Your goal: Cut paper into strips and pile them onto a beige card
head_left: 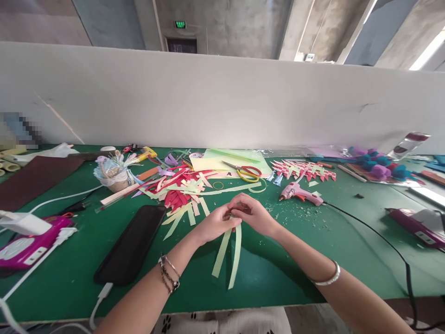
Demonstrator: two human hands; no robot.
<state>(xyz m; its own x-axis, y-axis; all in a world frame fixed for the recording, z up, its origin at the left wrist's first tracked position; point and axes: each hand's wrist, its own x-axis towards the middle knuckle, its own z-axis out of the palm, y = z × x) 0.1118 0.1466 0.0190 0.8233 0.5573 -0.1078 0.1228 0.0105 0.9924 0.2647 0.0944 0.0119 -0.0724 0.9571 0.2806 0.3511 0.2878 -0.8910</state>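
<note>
Two light-green paper strip ends [236, 260] hang down from between my hands over the green table. My left hand [218, 222] has its fingers closed on the strips from the left. My right hand [252, 212] meets it from the right, its fingers bent and pinched at the top of the same paper. The fold or joint at the fingertips is mostly hidden. Just beyond my hands lies a heap of red, cream and green paper strips [181, 192]. Yellow-and-red scissors [248, 173] rest on pale paper sheets [212, 163] farther back.
A pink glue gun [301, 193] lies right of my hands, its black cord trailing right. A black phone [131, 246] is charging at left. Woven red-and-white paper pieces [304, 170], a small basket [116, 174] and a magenta power strip [33, 243] surround the workspace. A white partition [215, 102] stands behind.
</note>
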